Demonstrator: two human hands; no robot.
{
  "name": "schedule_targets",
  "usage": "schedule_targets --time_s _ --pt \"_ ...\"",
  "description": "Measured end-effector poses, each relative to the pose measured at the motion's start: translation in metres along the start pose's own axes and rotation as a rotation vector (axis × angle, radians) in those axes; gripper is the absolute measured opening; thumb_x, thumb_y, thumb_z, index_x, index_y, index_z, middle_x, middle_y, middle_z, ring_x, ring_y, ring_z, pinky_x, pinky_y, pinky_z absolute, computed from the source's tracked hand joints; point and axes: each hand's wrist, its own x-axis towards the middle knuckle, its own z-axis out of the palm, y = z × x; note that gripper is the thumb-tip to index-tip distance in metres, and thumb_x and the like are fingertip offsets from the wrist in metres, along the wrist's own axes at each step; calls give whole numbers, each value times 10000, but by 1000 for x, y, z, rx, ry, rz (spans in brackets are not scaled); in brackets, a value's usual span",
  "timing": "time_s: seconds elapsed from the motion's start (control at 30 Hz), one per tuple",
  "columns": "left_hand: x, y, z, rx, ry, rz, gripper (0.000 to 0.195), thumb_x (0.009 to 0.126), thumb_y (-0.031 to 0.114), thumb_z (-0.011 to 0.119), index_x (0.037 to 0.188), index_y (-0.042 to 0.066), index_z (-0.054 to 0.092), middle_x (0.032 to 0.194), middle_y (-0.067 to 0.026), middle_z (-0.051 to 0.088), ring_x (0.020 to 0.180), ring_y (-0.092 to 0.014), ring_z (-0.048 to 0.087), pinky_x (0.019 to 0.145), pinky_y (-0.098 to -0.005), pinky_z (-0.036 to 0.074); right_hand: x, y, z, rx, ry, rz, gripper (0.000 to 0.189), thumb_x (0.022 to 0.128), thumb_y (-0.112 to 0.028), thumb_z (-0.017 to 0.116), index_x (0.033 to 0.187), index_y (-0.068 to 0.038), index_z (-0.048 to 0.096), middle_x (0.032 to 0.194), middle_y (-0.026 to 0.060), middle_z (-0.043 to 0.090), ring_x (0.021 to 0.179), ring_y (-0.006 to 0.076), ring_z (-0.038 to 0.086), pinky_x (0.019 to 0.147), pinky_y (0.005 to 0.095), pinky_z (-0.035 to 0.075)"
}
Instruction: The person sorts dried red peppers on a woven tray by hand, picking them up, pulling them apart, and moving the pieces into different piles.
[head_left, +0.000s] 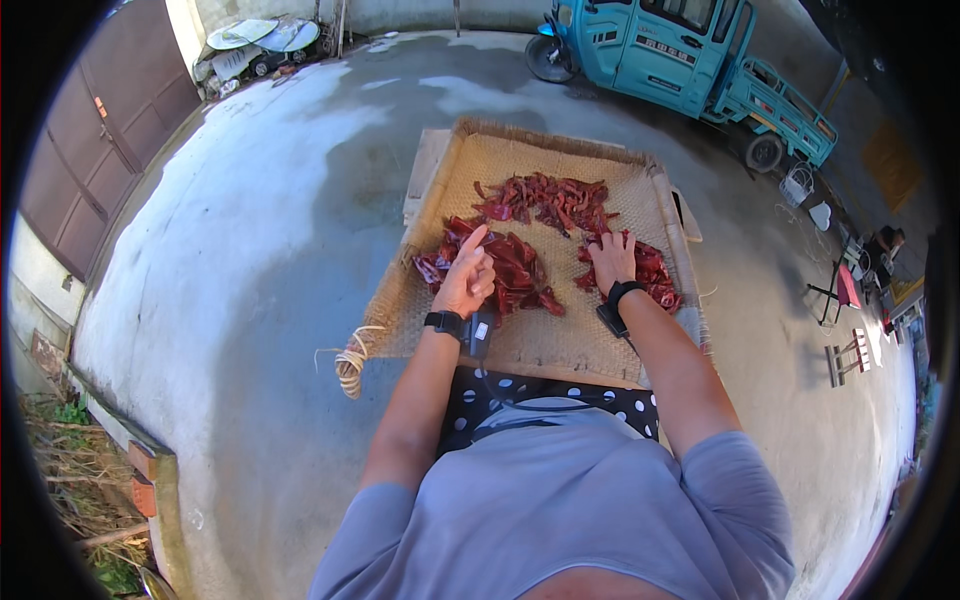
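Dried red chili peppers lie in separate heaps on a woven tray (585, 341) before me. Over the left heap (517, 270) of broad, glossy pods is my left hand (469, 277), its index finger stretched out and the other fingers curled. I see nothing held in it. My right hand (613, 261) rests palm down on the right heap (656, 277), fingers bent into the pods, so whether they grip one is hidden. Farther back on the tray sits a heap of thinner, shrivelled peppers (551, 196). Both wrists wear black bands with small devices.
Boards (426, 169) show under the tray. Coiled cord (351, 367) hangs at its near left corner. A blue cargo tricycle (660, 60) stands at the back right. To the right are a low stool (851, 358), a white basket (796, 184) and a seated person (883, 251).
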Motion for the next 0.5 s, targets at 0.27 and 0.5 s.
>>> schedule_targets --time_s 0.27,0.5 --pt "4 0 11 6 26 -26 583 930 213 577 1453 148 328 784 17 551 456 -57 377 423 -219 291 -9 5 10 209 132 -43 163 851 -75 526 980 -150 595 985 44 591 1051 237 528 1083 541 237" --pt "4 3 11 58 -45 -105 578 923 221 592 1438 136 345 740 13 504 448 -53 382 413 -222 286 -18 -32 -49 850 369 74 94 837 -100 579 927 -98 552 897 84 607 883 294 595 820 438 463"
